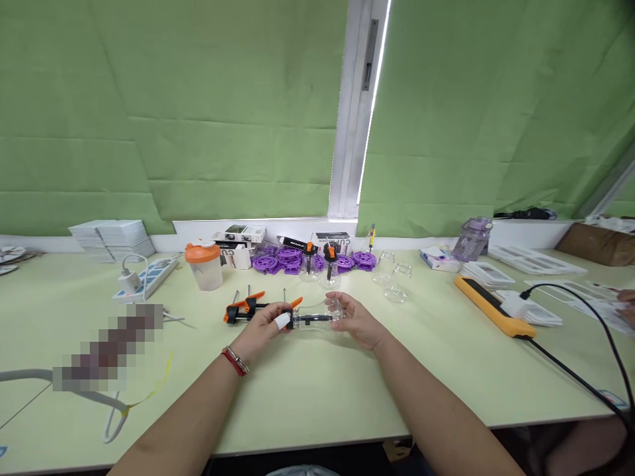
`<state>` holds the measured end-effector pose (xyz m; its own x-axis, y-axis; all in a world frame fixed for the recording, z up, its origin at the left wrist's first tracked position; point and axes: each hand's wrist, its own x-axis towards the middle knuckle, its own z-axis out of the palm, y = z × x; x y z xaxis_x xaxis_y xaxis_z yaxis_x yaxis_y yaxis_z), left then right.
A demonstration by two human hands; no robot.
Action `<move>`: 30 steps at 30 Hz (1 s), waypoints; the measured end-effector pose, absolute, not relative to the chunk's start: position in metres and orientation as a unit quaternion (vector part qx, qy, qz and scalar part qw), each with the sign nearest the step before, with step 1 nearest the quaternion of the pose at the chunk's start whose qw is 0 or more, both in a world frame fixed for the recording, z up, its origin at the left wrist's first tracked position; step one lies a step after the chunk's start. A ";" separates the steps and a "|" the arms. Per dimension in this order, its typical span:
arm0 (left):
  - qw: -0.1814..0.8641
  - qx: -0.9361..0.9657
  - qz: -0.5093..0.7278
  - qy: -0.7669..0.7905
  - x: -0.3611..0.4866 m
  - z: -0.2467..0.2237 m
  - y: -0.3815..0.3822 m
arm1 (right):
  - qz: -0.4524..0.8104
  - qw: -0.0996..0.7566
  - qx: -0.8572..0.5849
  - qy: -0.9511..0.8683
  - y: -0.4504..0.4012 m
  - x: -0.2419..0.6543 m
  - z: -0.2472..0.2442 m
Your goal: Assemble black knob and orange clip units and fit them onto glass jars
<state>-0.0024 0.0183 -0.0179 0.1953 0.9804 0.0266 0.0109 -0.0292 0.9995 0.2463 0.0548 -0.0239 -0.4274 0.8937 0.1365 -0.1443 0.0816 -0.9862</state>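
My left hand (268,325), a white wrap on its thumb, is closed on the black collar of a black-and-orange part with a metal rod. The part's black stem (315,318) lies inside a clear jar (317,307) held on its side. My right hand (357,322) wraps the jar's far right end with fingers and thumb. Beside my left hand, more black-and-orange parts (243,307) with metal rods lie on the table. Behind, two clear jars (330,277) stand upright with such parts fitted in them. Several clear jars (395,293) without them are at the right.
Purple round plastic pieces (290,259) and small boxes (237,256) line the back. An orange-lidded cup (204,266) and a white-blue power strip (153,277) are left. An orange power strip (491,307) with a black cable is right. A hanger (94,395) lies front left. Another person's hand (626,304) shows far right.
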 end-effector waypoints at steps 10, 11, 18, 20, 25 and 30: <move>0.599 0.505 0.455 0.424 -0.003 -0.017 0.017 | 0.566 0.478 -0.271 -0.615 0.057 0.247 -0.030; 0.601 0.511 0.444 0.426 -0.003 -0.018 0.018 | 0.563 0.478 -0.270 -0.618 0.057 0.247 -0.030; 0.591 0.499 0.447 0.449 0.000 -0.018 0.016 | 0.551 0.470 -0.265 -0.637 0.059 0.247 -0.035; 0.590 0.503 0.447 0.446 0.000 -0.019 0.016 | 0.561 0.463 -0.265 -0.633 0.059 0.247 -0.036; 0.587 0.519 0.442 0.437 -0.002 -0.021 0.017 | 0.614 0.436 -0.292 -0.589 0.057 0.244 -0.035; 0.589 0.500 0.447 0.451 -0.004 -0.023 0.019 | 0.624 0.415 -0.334 -0.571 0.052 0.239 -0.032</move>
